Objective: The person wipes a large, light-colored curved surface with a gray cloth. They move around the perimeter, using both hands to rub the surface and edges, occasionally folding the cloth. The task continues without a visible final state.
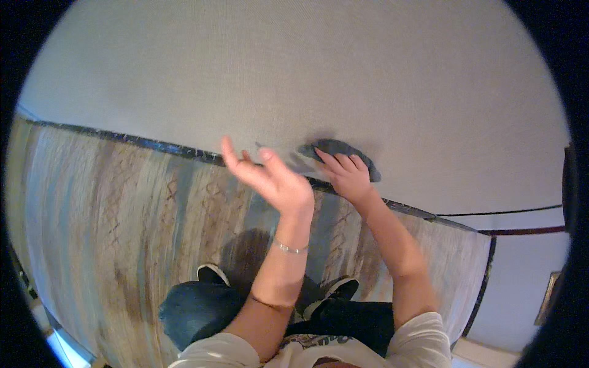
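My right hand [348, 179] presses a dark grey cloth [340, 148] against the pale wall [294, 69], low down near the dark baseboard [152, 143]. The fingers lie over the cloth's near side, and the palm side is hidden. To the left of it my left hand [278, 184] is raised in front of the wall and baseboard, fingers spread and nothing visible in them. A thin bracelet [290, 249] circles that wrist. Whether any left fingertip touches the wall, I cannot tell. A small dark mark shows just beyond the left fingers, too blurred to name.
Multicoloured plank-patterned flooring [133, 221] runs along the wall. My dark shoes [343, 289] stand on it close to the wall. At right, a dark cable [501, 213] stretches toward a dark object [569, 191] at the rim. A framed item [547, 299] is on another wall.
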A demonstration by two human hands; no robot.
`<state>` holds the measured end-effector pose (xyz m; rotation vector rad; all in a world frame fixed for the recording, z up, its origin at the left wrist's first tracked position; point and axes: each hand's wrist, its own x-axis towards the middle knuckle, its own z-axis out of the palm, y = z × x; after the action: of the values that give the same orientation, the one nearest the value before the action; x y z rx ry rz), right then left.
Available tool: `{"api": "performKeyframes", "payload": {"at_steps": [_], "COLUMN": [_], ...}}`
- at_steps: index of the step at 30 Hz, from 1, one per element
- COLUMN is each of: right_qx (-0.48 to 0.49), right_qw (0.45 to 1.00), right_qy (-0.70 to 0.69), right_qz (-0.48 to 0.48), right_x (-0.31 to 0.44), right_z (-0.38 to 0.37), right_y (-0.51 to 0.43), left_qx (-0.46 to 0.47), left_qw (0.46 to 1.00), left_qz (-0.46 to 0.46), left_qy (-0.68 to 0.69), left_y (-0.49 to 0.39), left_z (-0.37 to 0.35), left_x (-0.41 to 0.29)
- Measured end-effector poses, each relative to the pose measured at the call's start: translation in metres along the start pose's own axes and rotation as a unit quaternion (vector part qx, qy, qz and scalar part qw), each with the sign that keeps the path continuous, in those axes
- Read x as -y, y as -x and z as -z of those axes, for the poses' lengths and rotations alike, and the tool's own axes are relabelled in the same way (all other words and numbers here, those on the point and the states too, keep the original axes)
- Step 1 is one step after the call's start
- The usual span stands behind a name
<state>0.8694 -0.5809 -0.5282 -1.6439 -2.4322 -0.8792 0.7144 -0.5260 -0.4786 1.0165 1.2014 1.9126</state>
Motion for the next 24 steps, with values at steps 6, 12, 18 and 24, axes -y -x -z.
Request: {"api": "performKeyframes", "payload": {"at_steps": [6, 12, 18, 24], "right_qx": [0.069, 0.148, 0.249, 0.226], "right_qw": [0.985, 0.966, 0.958, 0.837], "right_qy": [-0.155, -0.209, -0.140, -0.420], "right_qz": [0.031, 0.043, 0.020, -0.267], "right_x": [0.017, 0.039, 0.069, 0.059], "right_z": [-0.063, -0.073, -0.106, -0.102], "right_y": [0.057, 0.065, 0.089, 0.111], "left_qx": [0.146, 0.224, 0.286, 0.355], "left_qw": [0.972, 0.896, 0.888, 0.826], "left_qz": [0.088, 0.321, 0.269, 0.437], "left_qy": [-0.160, -0.208, -0.241, -0.038], "left_y": [0.057, 0.133, 0.140, 0.167], "left_z": [0.036, 0.091, 0.081, 0.004], "left_x": [0.088, 0.137, 0.151, 0.181]}}
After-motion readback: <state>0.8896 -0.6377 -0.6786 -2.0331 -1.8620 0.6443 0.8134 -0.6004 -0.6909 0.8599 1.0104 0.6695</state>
